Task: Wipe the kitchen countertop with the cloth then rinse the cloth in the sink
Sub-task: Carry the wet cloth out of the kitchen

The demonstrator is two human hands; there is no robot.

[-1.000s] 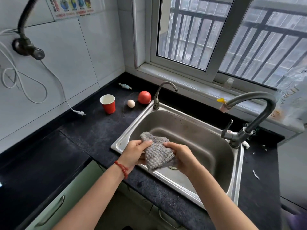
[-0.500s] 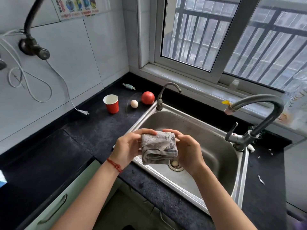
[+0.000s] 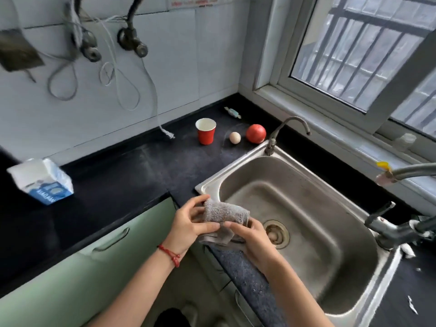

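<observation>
A grey folded cloth (image 3: 223, 214) hangs over the front left corner of the steel sink (image 3: 313, 223). My left hand (image 3: 188, 224) grips its left side, thumb on top. My right hand (image 3: 251, 238) holds its lower right edge from beneath. The black countertop (image 3: 132, 175) stretches left of the sink. No water runs from either tap.
A red paper cup (image 3: 206, 131), an egg (image 3: 235, 138) and a red tomato (image 3: 256, 133) stand behind the sink's left corner. A blue and white carton (image 3: 42, 181) lies at far left. A small tap (image 3: 283, 133) and a large tap (image 3: 401, 175) border the sink. Cables hang on the wall.
Both hands with the cloth have shifted left, from over the basin to its front left corner. The view has swung left, so the carton shows.
</observation>
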